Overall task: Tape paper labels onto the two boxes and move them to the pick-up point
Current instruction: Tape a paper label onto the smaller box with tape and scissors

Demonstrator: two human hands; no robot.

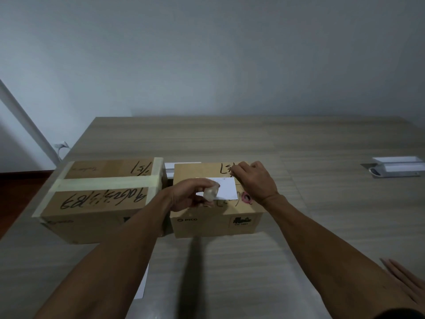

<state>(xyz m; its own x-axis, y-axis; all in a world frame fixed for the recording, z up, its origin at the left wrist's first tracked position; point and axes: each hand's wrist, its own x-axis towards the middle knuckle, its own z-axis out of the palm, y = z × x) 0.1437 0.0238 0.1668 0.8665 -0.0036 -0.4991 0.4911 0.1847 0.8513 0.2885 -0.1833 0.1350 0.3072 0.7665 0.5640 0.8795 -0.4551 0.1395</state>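
Head view: 2 cardboard boxes sit side by side on the wooden table (253,139). A white paper label (226,187) lies on top of the right box (216,223). The left hand (186,195) grips a clear tape roll (211,192) over the label; the right hand (255,180) pinches at the label's far corner, seemingly holding the tape end. Labelling box 1 looks underway; next the strip needs pressing flat. The left box (101,203) bears no label yet.

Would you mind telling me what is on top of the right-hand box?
A white paper label lies on the right box. The left hand holds a tape roll over it; the right hand presses near its far corner. Black writing shows, partly covered by hands and label.
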